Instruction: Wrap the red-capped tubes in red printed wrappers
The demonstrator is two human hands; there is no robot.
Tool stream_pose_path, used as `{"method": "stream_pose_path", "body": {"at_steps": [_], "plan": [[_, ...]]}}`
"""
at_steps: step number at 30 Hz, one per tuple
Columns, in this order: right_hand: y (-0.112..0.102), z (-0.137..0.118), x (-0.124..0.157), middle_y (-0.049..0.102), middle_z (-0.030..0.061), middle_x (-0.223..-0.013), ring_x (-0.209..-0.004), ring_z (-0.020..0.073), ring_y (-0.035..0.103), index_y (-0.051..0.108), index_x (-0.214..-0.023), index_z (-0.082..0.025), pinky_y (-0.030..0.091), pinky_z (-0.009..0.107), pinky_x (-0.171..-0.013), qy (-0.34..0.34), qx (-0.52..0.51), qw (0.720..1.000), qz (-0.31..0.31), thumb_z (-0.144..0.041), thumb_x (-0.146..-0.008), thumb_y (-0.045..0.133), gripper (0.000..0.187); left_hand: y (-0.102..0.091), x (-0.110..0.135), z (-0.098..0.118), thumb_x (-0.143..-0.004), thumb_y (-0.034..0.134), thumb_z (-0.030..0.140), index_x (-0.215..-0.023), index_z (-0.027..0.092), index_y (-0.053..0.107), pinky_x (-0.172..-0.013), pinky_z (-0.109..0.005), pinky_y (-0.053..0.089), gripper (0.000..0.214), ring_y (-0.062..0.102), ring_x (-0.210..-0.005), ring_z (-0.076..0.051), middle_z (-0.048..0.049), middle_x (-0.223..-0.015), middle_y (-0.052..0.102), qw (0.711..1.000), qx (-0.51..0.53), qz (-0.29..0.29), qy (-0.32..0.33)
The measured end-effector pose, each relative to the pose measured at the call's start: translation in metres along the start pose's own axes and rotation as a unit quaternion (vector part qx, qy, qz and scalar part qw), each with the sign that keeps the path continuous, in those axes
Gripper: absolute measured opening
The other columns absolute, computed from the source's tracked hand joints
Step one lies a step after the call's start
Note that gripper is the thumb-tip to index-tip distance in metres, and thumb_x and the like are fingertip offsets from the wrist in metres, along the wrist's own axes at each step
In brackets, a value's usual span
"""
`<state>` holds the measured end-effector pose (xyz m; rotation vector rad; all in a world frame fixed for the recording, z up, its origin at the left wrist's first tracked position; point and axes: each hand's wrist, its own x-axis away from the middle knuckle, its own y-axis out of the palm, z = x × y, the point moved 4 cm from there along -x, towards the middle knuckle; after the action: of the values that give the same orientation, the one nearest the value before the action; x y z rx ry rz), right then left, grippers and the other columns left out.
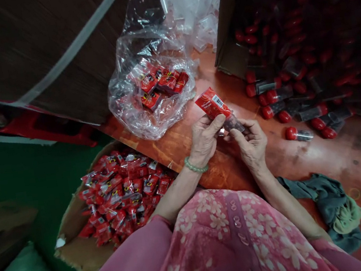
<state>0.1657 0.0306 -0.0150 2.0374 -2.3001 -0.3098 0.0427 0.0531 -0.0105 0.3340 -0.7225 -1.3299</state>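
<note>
Between both hands, over the table, is a small packet [213, 102] with a red printed upper part, a barcode and a clear lower part with dark contents. My left hand [204, 138], with a green bead bracelet on its wrist, pinches the packet's middle under the thumb. At the packet's clear lower end, my right hand [249, 141] has its thumb and fingers closed on it. An open clear plastic bag [161, 124] with several red printed pieces inside stands just beyond my left hand. Several red-capped clear tubes [298, 134] lie right of my right hand.
A cardboard box [74, 255] full of red packets stands low at the left, beside the table [213, 176]. Another box [227, 51] at the right spills red-capped tubes. Clear plastic pieces [198, 6] are heaped at the back. Dark cloth [325, 197] lies at the right front.
</note>
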Motion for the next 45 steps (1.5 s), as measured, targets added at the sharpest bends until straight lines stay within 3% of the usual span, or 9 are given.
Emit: {"method": "stream_pose_path", "body": {"at_steps": [6, 10, 16, 22, 26, 30, 36, 42, 45], "plan": [[-0.002, 0.007, -0.003, 0.076, -0.0052, -0.071, -0.051, 0.0103, 0.070, 0.064, -0.100, -0.022, 0.060, 0.021, -0.055, 0.073, -0.043, 0.996, -0.024, -0.044, -0.084, 0.080, 0.032, 0.004, 0.001, -0.004, -0.063, 0.091, 0.054, -0.077, 0.013, 0.068, -0.044, -0.024, 0.041, 0.050, 0.048, -0.044, -0.006, 0.0001, -0.063, 0.066, 0.996, -0.002, -0.065, -0.055], [-0.003, 0.009, -0.005, 0.075, -0.0056, -0.072, -0.051, 0.0100, 0.069, 0.065, -0.101, -0.023, 0.060, 0.021, -0.055, 0.072, -0.014, 0.996, -0.049, -0.042, -0.084, 0.080, 0.029, -0.001, -0.001, -0.004, -0.059, 0.094, 0.049, -0.075, 0.012, 0.071, -0.050, -0.022, 0.045, 0.047, 0.055, -0.052, -0.007, -0.0007, -0.069, 0.069, 0.998, -0.034, -0.025, -0.044], [-0.010, 0.012, -0.005, 0.076, -0.0023, -0.092, -0.068, 0.0106, 0.072, 0.069, -0.105, -0.025, 0.063, 0.023, -0.065, 0.005, 0.081, 0.997, -0.011, -0.038, -0.084, 0.081, 0.027, -0.004, -0.004, -0.011, -0.060, 0.094, 0.048, -0.074, 0.013, 0.070, -0.056, -0.020, 0.046, 0.045, 0.055, -0.057, -0.006, 0.0024, -0.068, 0.066, 0.998, -0.033, 0.005, -0.044], [-0.006, 0.012, -0.012, 0.077, -0.0046, -0.084, -0.057, 0.0100, 0.072, 0.068, -0.104, -0.024, 0.060, 0.021, -0.056, 0.069, 0.008, 0.996, -0.047, -0.040, -0.085, 0.079, 0.027, -0.003, -0.003, -0.014, -0.062, 0.093, 0.048, -0.079, 0.015, 0.070, -0.047, -0.023, 0.045, 0.043, 0.052, -0.049, -0.007, 0.0031, -0.068, 0.066, 0.999, -0.001, 0.002, -0.043], [-0.009, 0.013, -0.012, 0.077, -0.0025, -0.091, -0.061, 0.0103, 0.073, 0.071, -0.107, -0.025, 0.063, 0.024, -0.063, 0.074, 0.003, 0.996, -0.046, -0.041, -0.086, 0.078, 0.027, -0.006, -0.006, -0.012, -0.058, 0.095, 0.052, -0.072, 0.014, 0.072, -0.055, -0.022, 0.048, 0.046, 0.057, -0.056, -0.008, 0.0004, -0.066, 0.068, 0.999, 0.006, 0.024, -0.031], [-0.019, 0.020, -0.012, 0.077, -0.0008, -0.096, -0.061, 0.0107, 0.072, 0.072, -0.110, -0.025, 0.064, 0.026, -0.064, 0.102, -0.004, 0.994, -0.026, -0.045, -0.084, 0.081, 0.034, -0.002, -0.004, -0.013, -0.062, 0.092, 0.052, -0.074, 0.013, 0.075, -0.062, -0.024, 0.051, 0.044, 0.060, -0.062, -0.010, -0.0020, -0.071, 0.071, 0.999, 0.002, -0.016, -0.048], [-0.019, 0.020, -0.013, 0.072, -0.0062, -0.075, -0.054, 0.0080, 0.068, 0.071, -0.104, -0.025, 0.060, 0.019, -0.056, 0.130, -0.056, 0.990, -0.024, -0.043, -0.080, 0.084, 0.033, -0.001, 0.003, -0.015, -0.067, 0.090, 0.050, -0.076, 0.013, 0.073, -0.064, -0.026, 0.050, 0.042, 0.060, -0.062, -0.010, -0.0022, -0.074, 0.071, 0.996, -0.023, -0.032, -0.080], [-0.006, 0.012, -0.007, 0.076, -0.0050, -0.086, -0.061, 0.0077, 0.072, 0.072, -0.100, -0.025, 0.062, 0.018, -0.061, 0.067, -0.003, 0.998, 0.001, -0.038, -0.084, 0.083, 0.023, 0.002, 0.000, -0.010, -0.058, 0.092, 0.057, -0.086, 0.015, 0.073, -0.061, -0.025, 0.047, 0.053, 0.070, -0.083, -0.018, -0.0069, -0.090, 0.076, 0.997, 0.046, 0.018, -0.058], [-0.007, 0.012, -0.006, 0.076, -0.0053, -0.085, -0.058, 0.0073, 0.071, 0.072, -0.100, -0.026, 0.061, 0.018, -0.061, 0.065, -0.006, 0.998, 0.004, -0.039, -0.084, 0.082, 0.023, 0.006, -0.001, -0.012, -0.059, 0.092, 0.055, -0.090, 0.015, 0.074, -0.058, -0.024, 0.044, 0.053, 0.072, -0.089, -0.021, -0.0098, -0.099, 0.078, 0.995, 0.053, 0.004, -0.082]]}}
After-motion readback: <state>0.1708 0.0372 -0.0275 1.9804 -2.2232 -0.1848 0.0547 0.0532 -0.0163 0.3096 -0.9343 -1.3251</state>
